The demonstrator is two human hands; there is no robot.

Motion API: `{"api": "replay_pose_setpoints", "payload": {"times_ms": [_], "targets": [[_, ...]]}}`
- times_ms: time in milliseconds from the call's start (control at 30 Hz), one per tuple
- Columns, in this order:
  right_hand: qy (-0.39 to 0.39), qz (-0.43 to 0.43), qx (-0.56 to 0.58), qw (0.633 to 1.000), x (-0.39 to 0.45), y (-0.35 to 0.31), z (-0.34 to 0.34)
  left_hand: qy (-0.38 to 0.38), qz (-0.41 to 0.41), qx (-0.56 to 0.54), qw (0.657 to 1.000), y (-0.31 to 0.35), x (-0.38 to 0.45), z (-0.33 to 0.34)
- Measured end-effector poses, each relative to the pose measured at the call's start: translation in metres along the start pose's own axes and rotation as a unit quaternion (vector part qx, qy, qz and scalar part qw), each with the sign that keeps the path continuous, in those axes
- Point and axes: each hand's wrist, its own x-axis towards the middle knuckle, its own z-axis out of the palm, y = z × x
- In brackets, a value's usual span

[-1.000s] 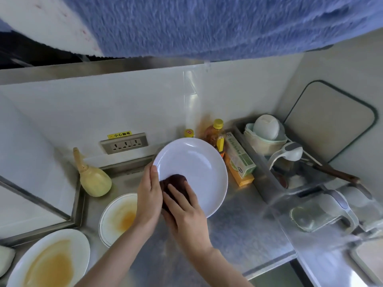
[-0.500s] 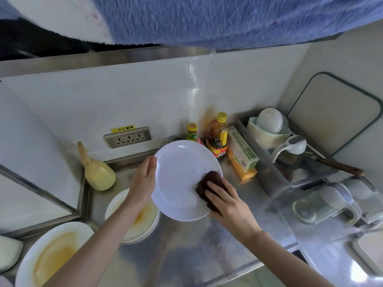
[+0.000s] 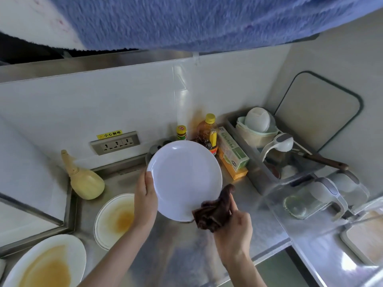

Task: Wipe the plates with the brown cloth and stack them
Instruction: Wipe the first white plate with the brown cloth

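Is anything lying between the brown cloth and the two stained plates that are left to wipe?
Yes. The clean plate, held in the left hand, sits between the brown cloth in the right hand and both stained plates.

Home kitchen, steel counter (image 3: 186, 255), dish rack (image 3: 267, 183)

A single wide-angle head view looks steeply down, close over a steel counter (image 3: 186, 255); a blue fuzzy garment (image 3: 207, 19) blocks the frame's top, walls bending at the edges.
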Motion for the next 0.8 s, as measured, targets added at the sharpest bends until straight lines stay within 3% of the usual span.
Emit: {"api": "replay_pose_setpoints", "payload": {"times_ms": [100, 167, 300, 400, 567, 633, 800], "targets": [[-0.056, -0.025, -0.018, 0.998, 0.004, 0.000, -0.010, 0.012, -0.026, -0.020, 0.999, -0.008, -0.003, 0.000], [-0.021, -0.057, -0.130, 0.990, 0.003, 0.004, -0.015, 0.015, -0.044, -0.032, 0.998, -0.013, -0.001, 0.000], [0.086, -0.100, -0.354, 0.926, 0.008, 0.016, -0.013, -0.002, -0.063, -0.033, 0.997, -0.019, -0.001, 0.005], [0.174, -0.092, -0.370, 0.908, 0.015, 0.021, -0.009, -0.010, -0.066, -0.045, 0.997, -0.028, -0.005, 0.008], [0.240, -0.069, -0.328, 0.911, 0.032, 0.030, -0.021, -0.060, -0.034, -0.010, 0.998, -0.035, -0.010, 0.006], [0.230, -0.083, -0.340, 0.908, 0.035, 0.020, -0.026, -0.115, -0.009, 0.020, 0.993, -0.034, -0.003, 0.000], [0.117, -0.115, -0.423, 0.891, 0.045, -0.015, -0.035, -0.237, -0.007, 0.076, 0.969, -0.013, 0.012, -0.007]]}}
